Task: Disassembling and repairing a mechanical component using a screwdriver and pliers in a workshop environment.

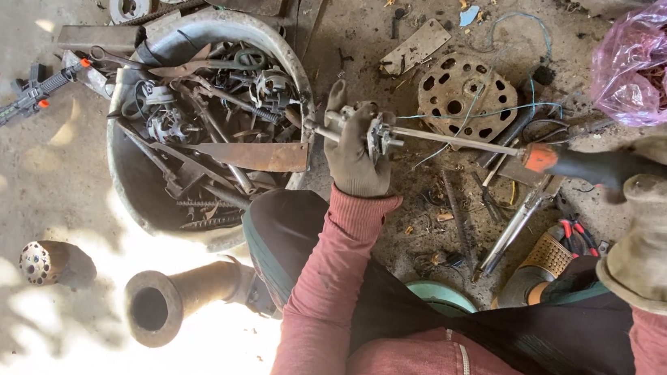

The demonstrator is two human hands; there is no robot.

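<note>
The left hand (pixel 357 153), in a worn glove, has its grip closed around a small metal part (pixel 378 135) with a thin shaft through it; this part is held just above the floor (pixel 7 17), between the metal tub (pixel 227 26) full of scrap and the round perforated plate (pixel 465 86). The right hand (pixel 663 235), also gloved, is closed on the dark handle of a long screwdriver (pixel 564 159) with an orange collar; its thin blade runs across to the part and seems to touch it. I judge that the step in hand is to pry or loosen something on the part, so that it comes apart. The next move calls for a firm hold with the left hand, so the part does not turn, and a steady push along the blade, because the tip can slip toward the glove. Pliers (pixel 517 226) lie on the floor near the knees; a pink plastic bag (pixel 655 59) with copper wire sits at the far right edge of the floor; a rusty pipe (pixel 176 299) lies near the person.
</note>
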